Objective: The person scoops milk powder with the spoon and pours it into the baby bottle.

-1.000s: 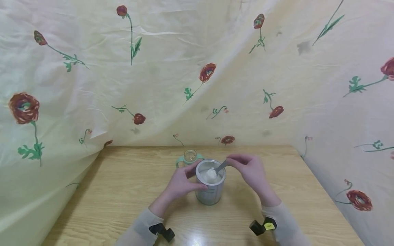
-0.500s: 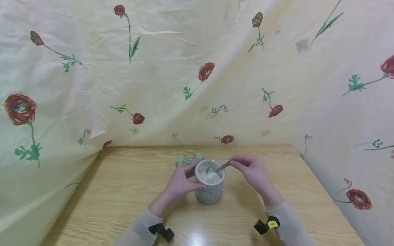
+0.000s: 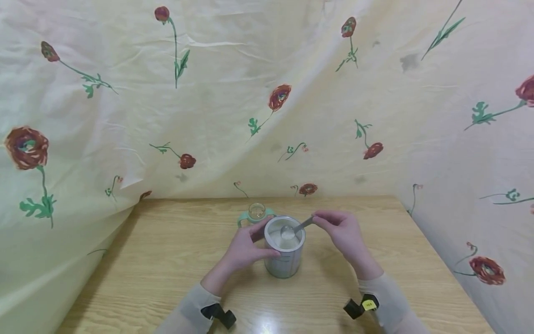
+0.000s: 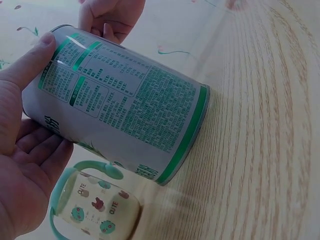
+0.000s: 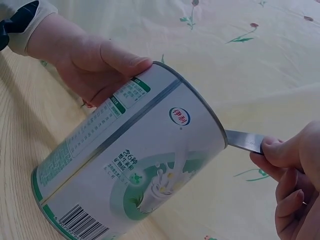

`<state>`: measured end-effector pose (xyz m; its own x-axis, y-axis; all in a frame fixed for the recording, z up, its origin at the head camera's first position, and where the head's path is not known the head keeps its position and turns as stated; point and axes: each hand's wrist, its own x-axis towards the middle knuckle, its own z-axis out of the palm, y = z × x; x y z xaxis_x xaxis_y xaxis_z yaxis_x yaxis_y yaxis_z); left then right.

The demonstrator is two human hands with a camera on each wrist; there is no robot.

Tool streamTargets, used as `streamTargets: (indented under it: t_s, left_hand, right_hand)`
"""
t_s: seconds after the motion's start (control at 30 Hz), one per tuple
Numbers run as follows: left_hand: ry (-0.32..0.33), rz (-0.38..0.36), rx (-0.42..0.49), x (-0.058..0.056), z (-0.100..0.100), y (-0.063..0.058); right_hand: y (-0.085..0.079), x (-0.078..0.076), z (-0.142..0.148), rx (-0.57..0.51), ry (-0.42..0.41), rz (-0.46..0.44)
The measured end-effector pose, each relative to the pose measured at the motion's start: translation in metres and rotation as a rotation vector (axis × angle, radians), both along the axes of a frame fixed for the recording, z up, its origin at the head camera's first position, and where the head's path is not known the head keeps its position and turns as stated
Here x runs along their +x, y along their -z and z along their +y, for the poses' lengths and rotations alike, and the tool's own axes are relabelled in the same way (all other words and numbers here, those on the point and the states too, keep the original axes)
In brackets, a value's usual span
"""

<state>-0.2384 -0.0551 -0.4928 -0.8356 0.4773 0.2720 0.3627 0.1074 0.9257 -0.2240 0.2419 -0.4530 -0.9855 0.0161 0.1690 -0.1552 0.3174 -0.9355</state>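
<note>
A white and green milk powder can (image 3: 283,262) stands on the table with its top open and pale powder inside. My left hand (image 3: 246,246) grips the can around its left side near the rim, the thumb at the front. Between thumb and fingers, my right hand (image 3: 340,232) pinches the handle of a metal spoon (image 3: 303,224). The spoon's bowl is within the can's mouth, above the powder. In the right wrist view only the spoon's handle (image 5: 245,140) shows past the rim. Behind the can is a clear cup (image 4: 100,202) with mint-green handles and cartoon prints.
The wooden table (image 3: 175,260) extends to both sides of the can. A cream cloth (image 3: 225,116) with red flowers hangs behind the table and along its sides.
A white heap of powder was on the spoon one second ago; now the bowl looks nearly bare. My right hand has shifted slightly right. The left hand and can have hardly moved.
</note>
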Motion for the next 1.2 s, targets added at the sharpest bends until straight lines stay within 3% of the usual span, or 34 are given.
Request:
streamTargets:
  t_s: [0.37,0.53,1.2]
  left_hand:
    - [-0.010,-0.009,-0.025,-0.0007,-0.0011,0.0027]
    - [-0.015,-0.011,-0.034,-0.0008,-0.0008,0.0016]
    - [-0.008,-0.015,-0.035,-0.0014,-0.0007,0.0011]
  right_hand:
    - [-0.0024,0.0031,-0.0048,-0.055,0.059,0.012]
    - [-0.0018,0.0031,-0.0056,0.003,0.034,-0.002]
    - [0.0007,-0.0027,-0.0027,-0.075,-0.045,-0.110]
